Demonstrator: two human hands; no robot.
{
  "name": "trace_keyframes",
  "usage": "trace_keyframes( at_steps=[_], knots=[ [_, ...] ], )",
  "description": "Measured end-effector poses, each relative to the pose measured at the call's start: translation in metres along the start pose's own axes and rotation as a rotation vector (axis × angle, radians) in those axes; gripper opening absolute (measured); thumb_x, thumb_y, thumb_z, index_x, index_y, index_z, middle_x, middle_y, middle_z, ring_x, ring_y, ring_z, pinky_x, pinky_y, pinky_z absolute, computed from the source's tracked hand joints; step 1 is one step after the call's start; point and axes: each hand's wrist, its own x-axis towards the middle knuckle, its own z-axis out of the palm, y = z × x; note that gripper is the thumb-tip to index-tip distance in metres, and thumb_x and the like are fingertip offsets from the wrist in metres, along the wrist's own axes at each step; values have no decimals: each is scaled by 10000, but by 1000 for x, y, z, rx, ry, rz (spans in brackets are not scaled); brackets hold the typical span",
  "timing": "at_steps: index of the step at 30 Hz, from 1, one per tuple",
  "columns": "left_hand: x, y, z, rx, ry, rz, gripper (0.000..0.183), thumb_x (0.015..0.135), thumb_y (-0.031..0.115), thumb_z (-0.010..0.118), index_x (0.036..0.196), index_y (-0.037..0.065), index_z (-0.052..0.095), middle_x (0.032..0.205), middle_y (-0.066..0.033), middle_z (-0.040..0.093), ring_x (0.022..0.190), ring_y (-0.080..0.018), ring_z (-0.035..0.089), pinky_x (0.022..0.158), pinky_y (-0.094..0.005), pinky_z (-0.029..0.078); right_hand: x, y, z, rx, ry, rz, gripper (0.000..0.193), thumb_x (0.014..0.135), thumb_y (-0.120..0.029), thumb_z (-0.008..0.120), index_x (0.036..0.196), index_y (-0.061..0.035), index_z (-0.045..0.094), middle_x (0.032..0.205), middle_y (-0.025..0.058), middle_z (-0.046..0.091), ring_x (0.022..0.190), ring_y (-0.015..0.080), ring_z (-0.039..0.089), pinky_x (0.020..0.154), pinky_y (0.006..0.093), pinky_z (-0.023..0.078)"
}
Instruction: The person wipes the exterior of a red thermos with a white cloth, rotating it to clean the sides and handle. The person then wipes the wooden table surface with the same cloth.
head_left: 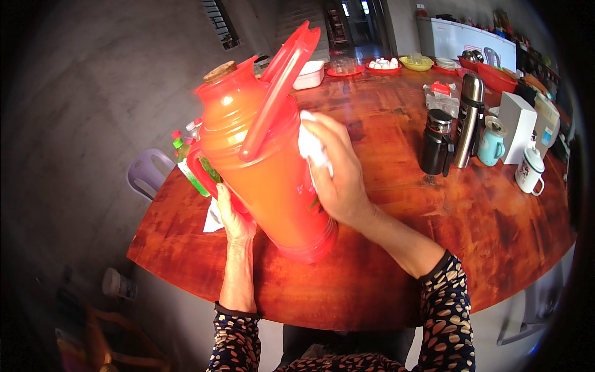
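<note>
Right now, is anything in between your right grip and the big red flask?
Yes: a white cloth is between the right grip and the red flask, at its right side. The left grip holds the other side, with nothing visible in the way.

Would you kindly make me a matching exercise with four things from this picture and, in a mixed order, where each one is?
Things:
1. Cork
2. White wad
3. Left hand
4. Purple chair

Places:
A. Past the left edge of the table
B. In the grasp of the right hand
C. In the mouth of the red flask
D. At the flask's lower left side

Right pairs: 1-C, 2-B, 3-D, 4-A.
</note>
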Motion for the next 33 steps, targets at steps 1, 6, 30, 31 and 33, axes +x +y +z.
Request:
trace_keyframes(
  at_steps=[1, 6, 30, 31, 33],
  knots=[
    [0, 2, 2, -5, -4, -3, 522, 984, 410, 442, 1340, 29, 430, 1255, -79, 560, 1119, -193, 562, 938, -355, 467, -4, -8, 2, -64, 2, -57, 444, 780, 89, 523, 1221, 41, 502, 1275, 196, 467, 1105, 341, 506, 949, 367, 418],
    [-2, 3, 13, -16, 28, -30, 530, 985, 405, 441, 1331, 4, 437, 1253, -96, 559, 1118, -188, 559, 935, -344, 465, -3, -23, 8, -253, -28, -373, 391, 740, 72, 614, 1124, 2, 594, 1249, 168, 505, 1122, 318, 501, 941, 391, 443],
    [-5, 6, 18, 109, 200, 18, 364, 959, 316, 528, 1116, -7, 590, 984, -66, 645, 858, -134, 616, 747, -289, 513, 78, -59, 12, -279, -111, -420, 483, 632, 71, 609, 1114, 39, 594, 1169, 169, 544, 1026, 348, 527, 905, 415, 450],
    [-5, 6, 19, 105, 205, 26, 363, 959, 312, 528, 1118, -8, 589, 994, -68, 645, 864, -134, 616, 751, -289, 512, 79, -60, 14, -266, -131, -411, 467, 644, 67, 607, 1109, 33, 597, 1172, 161, 546, 1029, 345, 527, 907, 415, 450],
    [-5, 4, 22, 82, 213, 39, 360, 959, 305, 528, 1123, -10, 587, 1013, -72, 645, 877, -135, 615, 761, -288, 510, 82, -63, 15, -250, -179, -398, 436, 666, 60, 605, 1100, 21, 602, 1178, 146, 550, 1033, 339, 527, 911, 414, 450]
  ],
)
